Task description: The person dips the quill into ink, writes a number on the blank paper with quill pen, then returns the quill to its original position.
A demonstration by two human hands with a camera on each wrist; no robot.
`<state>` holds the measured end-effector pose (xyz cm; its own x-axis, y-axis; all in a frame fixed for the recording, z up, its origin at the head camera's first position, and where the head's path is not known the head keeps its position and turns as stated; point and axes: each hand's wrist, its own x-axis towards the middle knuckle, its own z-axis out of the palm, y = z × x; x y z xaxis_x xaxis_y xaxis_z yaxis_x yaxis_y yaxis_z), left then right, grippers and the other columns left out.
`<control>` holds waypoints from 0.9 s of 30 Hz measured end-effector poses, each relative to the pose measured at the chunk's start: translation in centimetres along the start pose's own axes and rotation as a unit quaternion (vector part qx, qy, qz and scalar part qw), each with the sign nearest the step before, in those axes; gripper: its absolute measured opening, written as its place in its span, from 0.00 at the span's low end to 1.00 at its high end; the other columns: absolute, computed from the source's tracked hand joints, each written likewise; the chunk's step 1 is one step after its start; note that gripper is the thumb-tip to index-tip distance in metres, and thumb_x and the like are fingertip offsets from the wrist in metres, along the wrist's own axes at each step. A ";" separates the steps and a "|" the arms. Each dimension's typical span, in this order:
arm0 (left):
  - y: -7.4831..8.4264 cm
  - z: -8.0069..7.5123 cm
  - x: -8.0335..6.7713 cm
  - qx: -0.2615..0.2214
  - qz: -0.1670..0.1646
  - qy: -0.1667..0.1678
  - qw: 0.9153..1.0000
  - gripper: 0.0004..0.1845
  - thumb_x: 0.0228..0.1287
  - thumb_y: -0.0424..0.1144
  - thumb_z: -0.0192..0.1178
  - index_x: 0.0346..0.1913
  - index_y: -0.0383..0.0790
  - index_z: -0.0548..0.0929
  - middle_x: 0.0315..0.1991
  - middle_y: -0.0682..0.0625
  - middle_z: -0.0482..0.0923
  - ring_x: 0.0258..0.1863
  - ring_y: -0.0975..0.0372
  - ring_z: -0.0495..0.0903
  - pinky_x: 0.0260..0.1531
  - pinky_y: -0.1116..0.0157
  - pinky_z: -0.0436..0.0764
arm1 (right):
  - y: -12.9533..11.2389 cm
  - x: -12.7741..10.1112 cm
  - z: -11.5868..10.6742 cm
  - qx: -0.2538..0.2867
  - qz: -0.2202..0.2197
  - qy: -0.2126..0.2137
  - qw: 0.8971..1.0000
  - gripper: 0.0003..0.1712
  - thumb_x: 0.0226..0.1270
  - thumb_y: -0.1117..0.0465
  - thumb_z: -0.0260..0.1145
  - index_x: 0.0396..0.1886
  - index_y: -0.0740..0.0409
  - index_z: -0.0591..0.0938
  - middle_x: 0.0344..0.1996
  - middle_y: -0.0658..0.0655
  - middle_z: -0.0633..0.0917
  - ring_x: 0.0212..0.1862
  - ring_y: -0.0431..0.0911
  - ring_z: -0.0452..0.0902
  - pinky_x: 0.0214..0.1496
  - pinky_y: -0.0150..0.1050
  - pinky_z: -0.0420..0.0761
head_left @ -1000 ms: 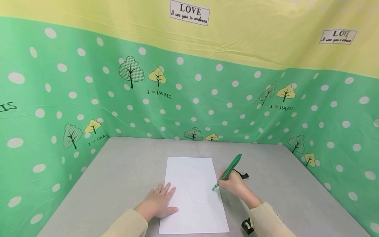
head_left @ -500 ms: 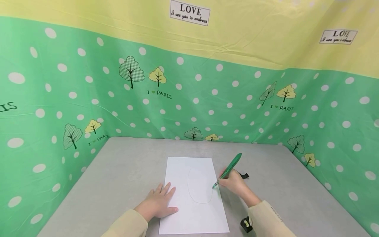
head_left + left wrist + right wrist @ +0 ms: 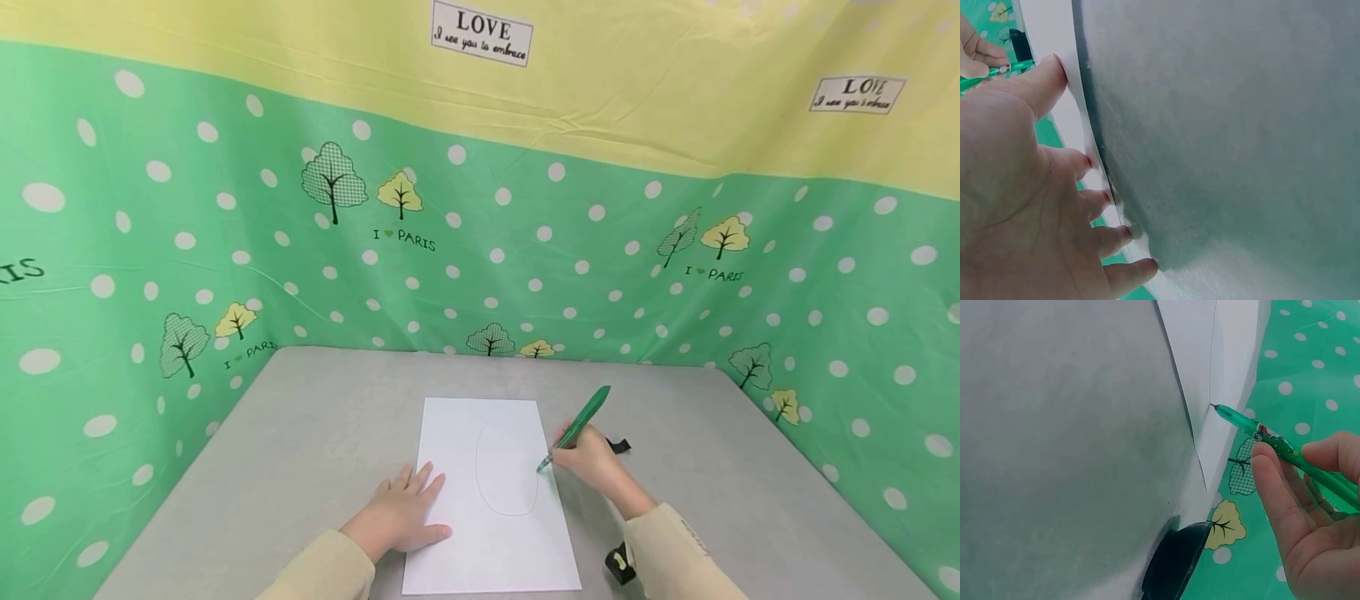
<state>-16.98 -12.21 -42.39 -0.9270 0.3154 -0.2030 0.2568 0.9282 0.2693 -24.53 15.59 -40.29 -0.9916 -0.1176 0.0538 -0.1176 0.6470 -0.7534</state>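
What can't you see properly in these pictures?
- Drawing on the paper: head view, line too faint and unfinished to tell what it is.
- Small black thing near the right sleeve: head view, too small to name.
- Left hand palm: head view, hidden underneath.
- Pen top: right wrist view, cut off by the edge.

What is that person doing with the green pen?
A person is drawing on a white sheet of paper that lies on a grey table. The right hand grips a green pen, and its tip touches the paper at the right side of a thin curved line, a tall loop not yet closed. The left hand lies flat on the paper's left edge.
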 end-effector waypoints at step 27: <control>0.2 -0.1 -0.1 0.007 -0.002 0.002 1.000 0.40 0.57 0.61 0.56 0.66 0.37 0.64 0.68 0.38 0.55 0.66 0.40 0.50 0.59 0.40 0.53 | -0.1 0.9 0.5 -0.011 -0.014 0.006 1.000 0.03 0.56 0.69 0.63 0.26 0.61 0.76 0.18 0.51 0.77 0.22 0.44 0.70 0.24 0.36 0.71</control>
<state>-16.86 -12.05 -42.17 -0.9291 0.3112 -0.2000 0.2570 0.9319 0.2560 -25.40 15.06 -40.49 -0.9884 -0.1271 0.0825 -0.1464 0.6605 -0.7364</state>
